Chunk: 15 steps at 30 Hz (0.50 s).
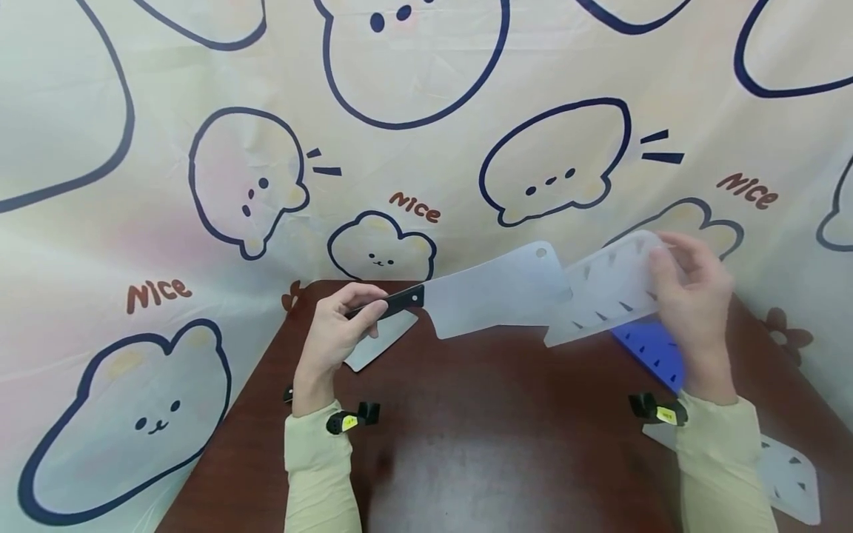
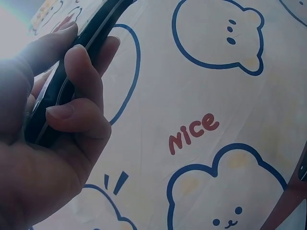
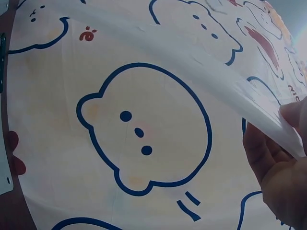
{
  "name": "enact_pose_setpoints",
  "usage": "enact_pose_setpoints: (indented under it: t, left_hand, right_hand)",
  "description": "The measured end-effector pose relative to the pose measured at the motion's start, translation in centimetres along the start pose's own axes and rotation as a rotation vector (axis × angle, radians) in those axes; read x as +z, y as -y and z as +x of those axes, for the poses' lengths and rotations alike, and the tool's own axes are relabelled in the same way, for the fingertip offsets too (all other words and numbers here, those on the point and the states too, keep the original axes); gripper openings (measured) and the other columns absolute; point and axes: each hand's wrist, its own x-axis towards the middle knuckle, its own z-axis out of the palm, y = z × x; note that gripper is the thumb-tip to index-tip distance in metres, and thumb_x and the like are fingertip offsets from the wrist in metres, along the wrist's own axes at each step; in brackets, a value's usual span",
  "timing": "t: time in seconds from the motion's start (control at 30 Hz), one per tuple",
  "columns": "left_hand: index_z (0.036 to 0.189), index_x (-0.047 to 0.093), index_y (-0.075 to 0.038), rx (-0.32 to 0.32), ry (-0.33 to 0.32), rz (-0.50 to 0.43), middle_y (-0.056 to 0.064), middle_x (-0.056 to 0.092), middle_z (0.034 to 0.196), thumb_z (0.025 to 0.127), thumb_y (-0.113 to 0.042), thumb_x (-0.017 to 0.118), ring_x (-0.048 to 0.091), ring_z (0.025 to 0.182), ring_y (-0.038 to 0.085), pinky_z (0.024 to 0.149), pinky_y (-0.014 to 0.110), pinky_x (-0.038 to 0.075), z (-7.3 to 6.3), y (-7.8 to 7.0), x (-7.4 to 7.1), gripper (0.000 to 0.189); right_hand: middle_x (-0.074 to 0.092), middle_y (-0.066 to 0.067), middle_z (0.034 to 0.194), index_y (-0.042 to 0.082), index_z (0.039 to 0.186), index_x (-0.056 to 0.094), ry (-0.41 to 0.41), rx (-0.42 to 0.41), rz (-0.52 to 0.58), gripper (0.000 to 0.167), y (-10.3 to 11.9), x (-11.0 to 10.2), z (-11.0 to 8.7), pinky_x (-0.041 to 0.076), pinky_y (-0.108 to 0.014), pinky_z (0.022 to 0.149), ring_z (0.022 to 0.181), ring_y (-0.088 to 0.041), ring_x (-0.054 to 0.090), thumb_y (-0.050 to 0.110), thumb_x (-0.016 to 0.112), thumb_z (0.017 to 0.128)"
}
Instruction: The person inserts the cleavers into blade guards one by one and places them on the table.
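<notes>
My left hand (image 1: 336,326) grips the black handle of a cleaver (image 1: 496,289), whose broad grey blade with a hole near the top corner points right. In the left wrist view, the fingers of that hand (image 2: 76,115) curl round the dark handle (image 2: 60,91). My right hand (image 1: 696,311) pinches the far end of a translucent white blade guard (image 1: 609,285) with triangular cutouts. The blade's end overlaps the guard's near end; whether it lies inside or in front, I cannot tell. The right wrist view shows the guard (image 3: 216,86) slanting into my right hand (image 3: 280,165).
On the brown table (image 1: 506,429) lies another knife's blade (image 1: 383,340), behind my left hand. A blue blade guard (image 1: 653,352) lies behind my right wrist, and a second white guard (image 1: 793,477) is partly under the right sleeve. Printed cloth (image 1: 453,163) hangs round the table.
</notes>
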Motion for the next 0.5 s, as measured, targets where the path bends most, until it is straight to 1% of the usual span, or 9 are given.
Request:
enact_pose_setpoints:
  t: [0.07,0.2,0.3,0.37,0.47,0.5]
  left_hand:
    - [0.11,0.068,-0.006,-0.009,-0.007,0.014,-0.003,0.065,0.073,0.092,-0.019,0.069,0.057,0.056,0.021,0.049,0.028,0.035,0.1,0.0,0.1,0.022]
    - [0.11,0.068,-0.007,-0.03,-0.007,0.029,-0.003,0.066,0.076,0.092,-0.019,0.069,0.058,0.056,0.021,0.053,0.028,0.038,0.4,0.0,0.4,0.021]
    - [0.11,0.069,-0.007,-0.037,-0.01,0.039,-0.004,0.068,0.079,0.092,-0.019,0.069,0.059,0.057,0.025,0.059,0.029,0.041,0.3,0.1,0.6,0.021]
    - [0.11,0.069,-0.008,-0.04,-0.015,0.041,-0.004,0.069,0.081,0.092,-0.02,0.069,0.059,0.058,0.027,0.062,0.029,0.042,0.3,0.0,0.7,0.021]
    - [0.11,0.069,-0.007,-0.036,-0.027,0.033,-0.004,0.068,0.081,0.092,-0.019,0.069,0.059,0.057,0.026,0.06,0.029,0.041,0.3,0.0,0.7,0.022]
    - [0.11,0.069,-0.007,-0.035,-0.031,0.031,-0.004,0.068,0.081,0.093,-0.019,0.069,0.059,0.056,0.023,0.058,0.028,0.041,0.3,0.0,0.7,0.022]
  right_hand:
    - [0.065,0.019,0.104,0.009,0.122,0.067,-0.048,0.009,0.016,0.029,-0.1,-0.1,0.0,0.049,-0.008,0.076,0.092,-0.002,0.064,0.02,0.061,0.096]
    - [0.065,0.015,0.105,0.013,0.123,0.067,-0.121,0.082,0.03,0.028,-0.3,-0.7,0.0,0.05,-0.014,0.082,0.096,-0.006,0.062,0.02,0.061,0.096]
    - [0.066,0.012,0.108,0.016,0.123,0.067,-0.144,0.107,0.013,0.028,-0.4,-1.1,0.4,0.052,-0.017,0.087,0.098,-0.007,0.061,0.022,0.061,0.096]
    - [0.067,0.011,0.109,0.017,0.123,0.068,-0.156,0.103,0.001,0.028,-0.4,-1.2,0.6,0.052,-0.017,0.086,0.098,-0.007,0.062,0.023,0.061,0.097]
    - [0.068,0.008,0.11,0.018,0.123,0.068,-0.173,0.099,-0.009,0.028,-0.5,-1.2,0.8,0.053,-0.018,0.086,0.098,-0.007,0.063,0.025,0.061,0.097]
    - [0.068,0.008,0.11,0.018,0.122,0.068,-0.179,0.097,-0.008,0.028,-0.5,-1.2,0.8,0.054,-0.018,0.086,0.097,-0.007,0.063,0.025,0.061,0.097]
